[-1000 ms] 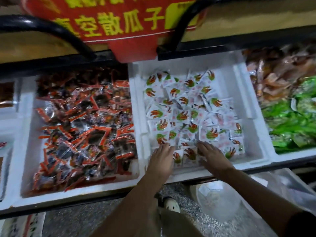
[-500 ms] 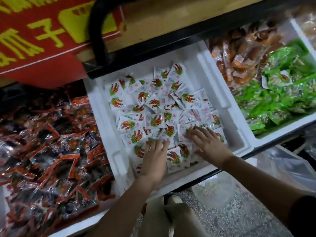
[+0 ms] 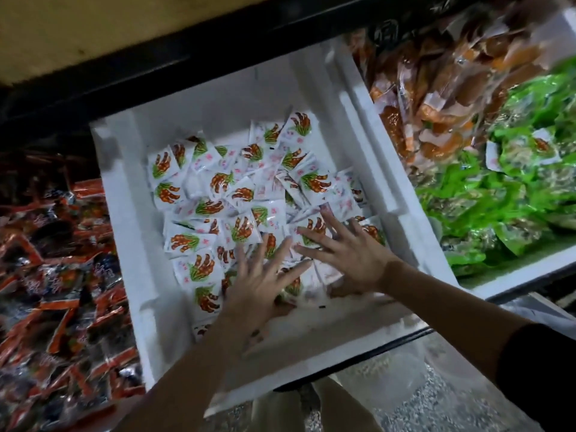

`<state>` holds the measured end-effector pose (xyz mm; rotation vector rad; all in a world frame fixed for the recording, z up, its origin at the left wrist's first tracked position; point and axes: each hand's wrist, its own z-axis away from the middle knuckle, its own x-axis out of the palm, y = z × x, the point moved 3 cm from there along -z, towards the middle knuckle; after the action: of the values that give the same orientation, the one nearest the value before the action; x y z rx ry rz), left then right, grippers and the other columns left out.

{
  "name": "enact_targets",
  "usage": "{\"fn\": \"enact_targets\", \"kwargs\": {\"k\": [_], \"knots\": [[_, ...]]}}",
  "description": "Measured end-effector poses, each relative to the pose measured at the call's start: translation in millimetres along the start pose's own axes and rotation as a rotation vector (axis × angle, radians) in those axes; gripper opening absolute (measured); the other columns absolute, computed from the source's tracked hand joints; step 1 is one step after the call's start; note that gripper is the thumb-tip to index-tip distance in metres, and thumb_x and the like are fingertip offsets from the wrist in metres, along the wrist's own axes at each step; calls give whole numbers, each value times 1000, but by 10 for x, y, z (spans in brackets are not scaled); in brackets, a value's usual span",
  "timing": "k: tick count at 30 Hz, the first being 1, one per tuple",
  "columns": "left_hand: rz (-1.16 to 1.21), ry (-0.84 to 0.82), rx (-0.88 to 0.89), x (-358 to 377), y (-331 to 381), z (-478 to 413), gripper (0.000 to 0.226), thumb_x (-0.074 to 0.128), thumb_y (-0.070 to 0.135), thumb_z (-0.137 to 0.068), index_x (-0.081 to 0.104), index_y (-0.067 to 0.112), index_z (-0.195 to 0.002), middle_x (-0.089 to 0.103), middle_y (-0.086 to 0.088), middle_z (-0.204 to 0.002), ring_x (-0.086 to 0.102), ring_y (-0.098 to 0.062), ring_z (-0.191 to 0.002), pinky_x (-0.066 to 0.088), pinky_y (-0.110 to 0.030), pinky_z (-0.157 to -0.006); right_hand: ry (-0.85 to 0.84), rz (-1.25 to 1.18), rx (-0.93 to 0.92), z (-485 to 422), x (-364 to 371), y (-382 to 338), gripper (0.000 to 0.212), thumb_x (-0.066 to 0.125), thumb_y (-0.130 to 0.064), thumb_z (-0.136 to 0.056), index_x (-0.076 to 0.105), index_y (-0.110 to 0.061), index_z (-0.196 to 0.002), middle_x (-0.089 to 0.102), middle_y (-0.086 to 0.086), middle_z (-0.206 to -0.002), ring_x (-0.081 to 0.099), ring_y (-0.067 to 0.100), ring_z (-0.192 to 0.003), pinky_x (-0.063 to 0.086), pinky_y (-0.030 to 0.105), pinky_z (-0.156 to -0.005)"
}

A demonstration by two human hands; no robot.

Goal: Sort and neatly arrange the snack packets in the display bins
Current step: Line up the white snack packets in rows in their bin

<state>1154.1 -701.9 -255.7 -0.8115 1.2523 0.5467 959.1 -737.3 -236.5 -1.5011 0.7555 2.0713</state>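
A row of white foam display bins sits under a black shelf rail (image 3: 162, 70), with a yellowish board (image 3: 93, 26) above it and speckled grey floor (image 3: 442, 403) below the front edge. The left bin is heaped with red-and-black packets (image 3: 46, 275). The right bin (image 3: 517, 277) holds orange-brown packets (image 3: 436, 88) at the back and green packets (image 3: 514, 198) in front, with one white packet (image 3: 540, 146) lying among the green ones.

The middle bin (image 3: 124, 213) holds white snack packets (image 3: 237, 188), printed in orange and green, in a loose overlapping layer. Its back stretch is bare foam. Both hands lie on the packets at the near end of this bin. The left hand (image 3: 258, 288) is spread flat with straight fingers. The right hand (image 3: 352, 257) is just beside it, also flat and splayed, gripping nothing.
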Motion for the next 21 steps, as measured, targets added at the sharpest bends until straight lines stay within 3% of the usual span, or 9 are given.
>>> {"fn": "enact_targets", "kwargs": {"k": [2,4,7,10,12,14,15,21], "knots": [[17,-6,-1,-52,-130,-95,125,77,68,-56,5,36,-153,19,-6,-157,25,-48,-137,12,-69,-106,-14,-19,16,-124,-15,106,121,68,-70,-62,-7,-29,-148,-1,2,-157,11,46,-141,35,60,-101],[31,-10,-64,-84,-272,-201,125,67,80,-55,-1,38,-152,21,-8,-157,27,-47,-135,8,-68,-108,-25,-57,36,-244,-79,192,117,56,-79,-65,-7,-30,-149,-2,1,-159,6,45,-142,31,61,-103],[26,-72,-133,-154,-467,-387,118,68,80,-53,16,37,-150,26,-11,-155,40,-49,-131,19,-72,-103,-38,-83,31,-422,-165,340,107,50,-74,-76,-19,-33,-147,-21,-2,-157,-13,42,-142,17,60,-111],[45,-85,-175,-200,-656,-544,107,73,72,-56,25,36,-146,37,-16,-150,41,-50,-130,27,-71,-100,-27,-90,60,-600,-302,477,102,50,-69,-80,-18,-34,-147,-23,-4,-156,-11,39,-143,17,55,-112],[67,-72,-193,-243,-772,-635,107,70,67,-66,11,40,-151,25,-16,-156,24,-50,-140,15,-67,-108,-12,-89,81,-704,-371,552,100,50,-69,-79,-14,-34,-148,-19,-5,-157,-3,37,-143,26,52,-109],[105,-121,-229,-238,-881,-695,98,59,65,-80,-13,46,-144,-1,-9,-162,-3,-42,-146,-2,-58,-115,-3,-95,108,-807,-455,606,98,51,-69,-79,-10,-35,-149,-15,-5,-158,5,36,-143,36,50,-104],[118,-141,-261,-256,-929,-718,95,54,65,-83,-19,47,-141,-8,-7,-162,-8,-40,-147,-3,-55,-116,7,-102,129,-857,-502,628,97,52,-68,-79,-7,-35,-149,-14,-5,-158,8,36,-142,39,49,-102],[102,-76,-383,-335,-1070,-807,86,46,63,-88,-7,39,-151,5,-11,-160,9,-42,-144,23,-51,-114,28,-162,311,-1100,-638,701,91,55,-58,-84,-3,-33,-150,-8,0,-159,13,38,-142,41,48,-98]]}}
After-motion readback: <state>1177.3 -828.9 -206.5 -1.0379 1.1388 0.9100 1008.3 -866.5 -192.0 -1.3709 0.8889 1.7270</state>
